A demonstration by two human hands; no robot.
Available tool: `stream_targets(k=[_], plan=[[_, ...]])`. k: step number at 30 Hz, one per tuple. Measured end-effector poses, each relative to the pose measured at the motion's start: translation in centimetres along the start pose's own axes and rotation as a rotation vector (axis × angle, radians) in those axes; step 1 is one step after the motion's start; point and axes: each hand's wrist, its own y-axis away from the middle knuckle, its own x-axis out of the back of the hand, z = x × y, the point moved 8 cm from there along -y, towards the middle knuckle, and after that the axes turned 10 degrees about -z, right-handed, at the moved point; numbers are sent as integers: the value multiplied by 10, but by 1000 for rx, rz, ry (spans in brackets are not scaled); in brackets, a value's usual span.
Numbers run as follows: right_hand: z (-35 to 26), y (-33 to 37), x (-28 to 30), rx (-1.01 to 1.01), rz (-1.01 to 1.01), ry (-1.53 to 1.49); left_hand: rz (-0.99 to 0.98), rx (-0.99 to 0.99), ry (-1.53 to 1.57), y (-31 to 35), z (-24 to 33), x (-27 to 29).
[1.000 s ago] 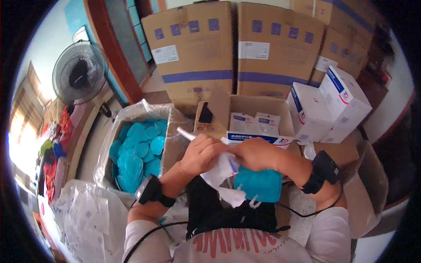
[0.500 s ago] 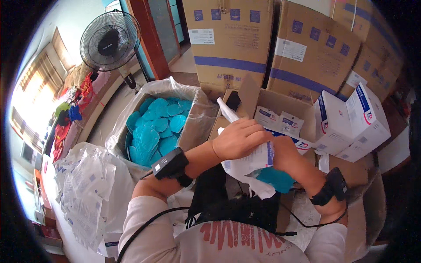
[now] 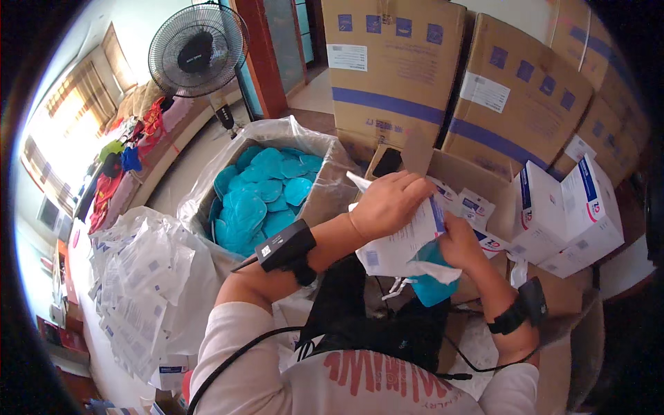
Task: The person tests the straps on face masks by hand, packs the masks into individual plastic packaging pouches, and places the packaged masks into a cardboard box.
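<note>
My left hand (image 3: 394, 205) is closed on the upper part of a white printed packet (image 3: 395, 247), held in front of my lap. My right hand (image 3: 462, 243) pinches at the packet's right edge, with its fingertips partly hidden. Just under that hand hangs a teal face mask (image 3: 434, 285), rounded and flat. Thin white loops (image 3: 397, 287) dangle beside it. How far the mask sits inside the packet cannot be made out. A torn white flap (image 3: 434, 271) crosses the mask's top.
To the left, a plastic-lined carton (image 3: 330, 173) holds many teal masks. A bag of white packets (image 3: 138, 277) stands nearer. An open carton (image 3: 503, 187) with small packets lies beyond my hands; white boxes (image 3: 546, 214) are at right. Tall cartons (image 3: 394, 69) and a fan (image 3: 197, 55) stand behind.
The view has shifted, so the surroundings sit further right. The packet has tilted between my hands, and more of the teal mask and its white loops now shows below the right hand.
</note>
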Motion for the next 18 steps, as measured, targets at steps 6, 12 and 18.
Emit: stream_targets(k=[6,12,18], plan=[[27,12,27,-55,232,-660,-48,38,-83,6,-8,1],[103,48,79,-42,569,-1335,-169,156,-172,21,-18,20],[147,90,104,-163,517,-1431,-200,633,-258,93,-60,132]])
